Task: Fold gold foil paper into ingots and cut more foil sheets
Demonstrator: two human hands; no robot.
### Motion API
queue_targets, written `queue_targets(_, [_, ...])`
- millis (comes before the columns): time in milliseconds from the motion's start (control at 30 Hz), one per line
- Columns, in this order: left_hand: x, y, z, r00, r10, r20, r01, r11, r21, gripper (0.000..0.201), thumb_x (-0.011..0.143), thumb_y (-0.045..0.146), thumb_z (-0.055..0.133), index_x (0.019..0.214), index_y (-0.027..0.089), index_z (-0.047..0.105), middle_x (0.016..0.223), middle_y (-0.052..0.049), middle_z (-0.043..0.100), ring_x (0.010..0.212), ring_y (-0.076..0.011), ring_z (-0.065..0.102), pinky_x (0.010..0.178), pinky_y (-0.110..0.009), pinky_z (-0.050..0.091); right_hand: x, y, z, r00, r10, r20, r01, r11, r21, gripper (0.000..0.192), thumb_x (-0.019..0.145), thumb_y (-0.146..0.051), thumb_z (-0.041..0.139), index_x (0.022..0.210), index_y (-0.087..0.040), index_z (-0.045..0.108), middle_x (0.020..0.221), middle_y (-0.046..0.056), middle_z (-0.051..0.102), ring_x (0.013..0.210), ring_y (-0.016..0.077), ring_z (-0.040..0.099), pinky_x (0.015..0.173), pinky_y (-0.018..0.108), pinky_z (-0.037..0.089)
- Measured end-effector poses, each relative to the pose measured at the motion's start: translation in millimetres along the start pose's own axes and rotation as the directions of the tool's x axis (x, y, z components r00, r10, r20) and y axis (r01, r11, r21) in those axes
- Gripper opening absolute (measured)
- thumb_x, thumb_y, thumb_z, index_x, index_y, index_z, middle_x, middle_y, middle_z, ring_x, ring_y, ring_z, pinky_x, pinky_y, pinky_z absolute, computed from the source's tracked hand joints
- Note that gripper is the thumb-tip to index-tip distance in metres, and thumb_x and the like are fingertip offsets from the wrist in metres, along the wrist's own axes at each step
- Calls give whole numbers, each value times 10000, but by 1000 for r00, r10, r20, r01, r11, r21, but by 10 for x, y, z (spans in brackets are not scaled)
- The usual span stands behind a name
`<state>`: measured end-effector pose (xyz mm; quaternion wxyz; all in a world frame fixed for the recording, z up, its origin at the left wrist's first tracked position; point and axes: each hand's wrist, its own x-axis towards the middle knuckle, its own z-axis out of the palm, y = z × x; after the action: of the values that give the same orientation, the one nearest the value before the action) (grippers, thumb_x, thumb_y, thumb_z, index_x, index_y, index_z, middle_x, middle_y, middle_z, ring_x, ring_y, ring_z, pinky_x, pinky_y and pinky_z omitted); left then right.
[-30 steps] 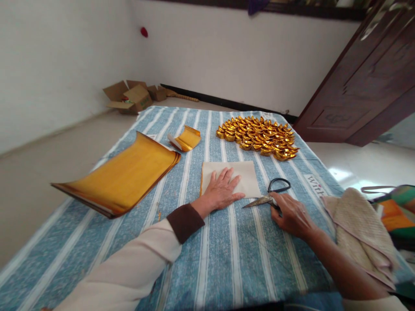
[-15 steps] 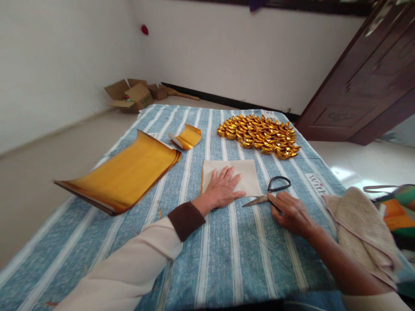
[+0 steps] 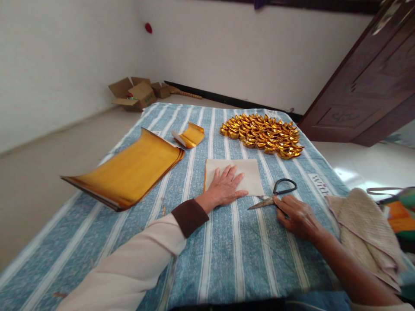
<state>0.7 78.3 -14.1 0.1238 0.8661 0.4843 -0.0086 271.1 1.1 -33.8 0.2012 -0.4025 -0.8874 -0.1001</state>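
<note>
On the tablecloth (image 3: 223,259): at left, foil-paper stack (image 3: 129,172), smaller foil sheets (image 3: 192,136) behind; centre, paper (image 3: 253,178), with foil ingots (image 3: 262,134) behind, scissors (image 3: 263,202) right, towel (image 3: 365,229) farther right.

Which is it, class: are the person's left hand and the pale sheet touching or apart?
Touching. The head view shows the left hand spread flat on the pale sheet, its fingers lying across the surface.

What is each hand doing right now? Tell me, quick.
Left hand: open, palm down, fingers spread on the pale paper.
Right hand: closed on the scissors, one black loop outside its grip.
</note>
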Motion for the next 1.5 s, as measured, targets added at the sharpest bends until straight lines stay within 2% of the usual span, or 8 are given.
queue_targets(200, [10, -10, 30, 1000, 1, -8, -1, 1000, -5, 716, 910, 679, 325, 1479, 245, 326, 1593, -123, 145, 1459, -321, 94, 1119, -612, 55, -59, -6, -22, 999, 35, 23, -36, 999, 7, 297, 856, -124, 468, 1101, -103, 635, 717, 42, 563, 686, 184, 543, 624, 310, 455])
queue_targets(500, [15, 5, 8, 1000, -7, -2, 7, 1000, 6, 683, 927, 651, 320, 1474, 243, 344, 1591, -119, 157, 1455, -333, 109, 1116, -614, 91, 80, -46, 39, 999, 37, 4, -37, 999, -15, 283, 842, -116, 467, 1054, -106, 654, 719, 46, 577, 701, 189, 550, 649, 308, 449])
queue_targets(700, [23, -5, 11, 1000, -10, 4, 10, 1000, 30, 681, 932, 647, 314, 1480, 244, 328, 1589, -142, 147, 1459, -314, 107, 1111, -618, 96, 71, 63, 21, 992, 99, 81, -109, 986, 125, 300, 840, -149, 488, 1089, -143, 656, 756, 44, 609, 727, 176, 583, 672, 289, 466])
queue_targets(800, [25, -10, 16, 1000, -5, 4, 4, 1000, 25, 691, 928, 659, 303, 1480, 245, 328, 1589, -141, 147, 1460, -312, 103, 1110, -619, 99, 77, 75, 1, 989, 108, 99, -121, 983, 139, 302, 836, -152, 492, 1086, -145, 661, 766, 46, 616, 723, 177, 585, 675, 291, 469])
queue_targets(1033, [23, 2, 10, 1000, -17, 3, 17, 1000, 9, 674, 927, 651, 314, 1471, 254, 344, 1593, -109, 155, 1457, -316, 114, 1122, -600, 79, 155, -72, 24, 991, 126, 38, -129, 986, 104, 289, 828, -139, 484, 1048, -142, 671, 720, 39, 596, 691, 176, 574, 639, 285, 452])
queue_targets(1233, [36, -8, 33, 1000, -10, -14, 10, 1000, 8, 690, 923, 661, 304, 1477, 251, 333, 1591, -114, 163, 1459, -321, 96, 1119, -611, 67, 209, -97, 17, 992, 115, 54, -119, 990, 76, 263, 839, -143, 478, 1019, -151, 669, 717, 37, 596, 710, 179, 587, 648, 280, 447])
queue_targets(1500, [29, -3, 43, 1000, -7, -22, 7, 1000, -20, 680, 920, 654, 321, 1475, 261, 338, 1593, -91, 167, 1456, -340, 95, 1122, -616, 52, 96, -109, -26, 995, 86, 45, -91, 990, 106, 281, 822, -117, 471, 1023, -144, 666, 735, 43, 606, 703, 181, 584, 650, 293, 465])
